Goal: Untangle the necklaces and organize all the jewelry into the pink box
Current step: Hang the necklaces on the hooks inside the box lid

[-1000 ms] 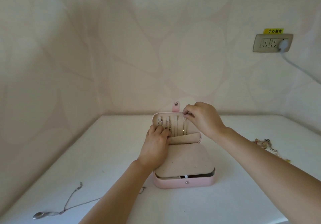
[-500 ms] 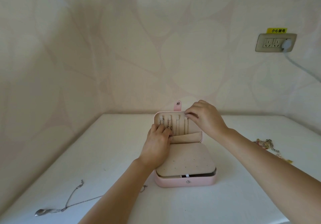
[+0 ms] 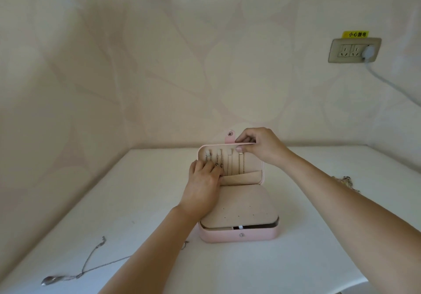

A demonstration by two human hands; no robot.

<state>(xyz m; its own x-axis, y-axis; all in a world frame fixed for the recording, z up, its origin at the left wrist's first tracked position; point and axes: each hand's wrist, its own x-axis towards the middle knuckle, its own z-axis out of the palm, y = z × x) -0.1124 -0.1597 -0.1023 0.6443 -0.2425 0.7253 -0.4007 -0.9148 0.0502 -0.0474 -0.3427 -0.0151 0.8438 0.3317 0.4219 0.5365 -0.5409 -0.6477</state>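
The right grip (image 3: pixel 256 145) pinches the top edge of the lid (image 3: pixel 250 168) of the pink box (image 3: pixel 239 236), the left grip (image 3: pixel 202 177) rests flat-fingered on the hung chains (image 3: pixel 219 157), and the loose silver necklace (image 3: pixel 51 280) lies on the tabletop (image 3: pixel 296 259), nearer the left grip.

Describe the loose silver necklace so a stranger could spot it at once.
Start at the open pink box. Toward the table's near left corner lies a thin silver necklace ending in a shiny oval pendant. The other loose jewelry, at the right edge, is golden and bunched.
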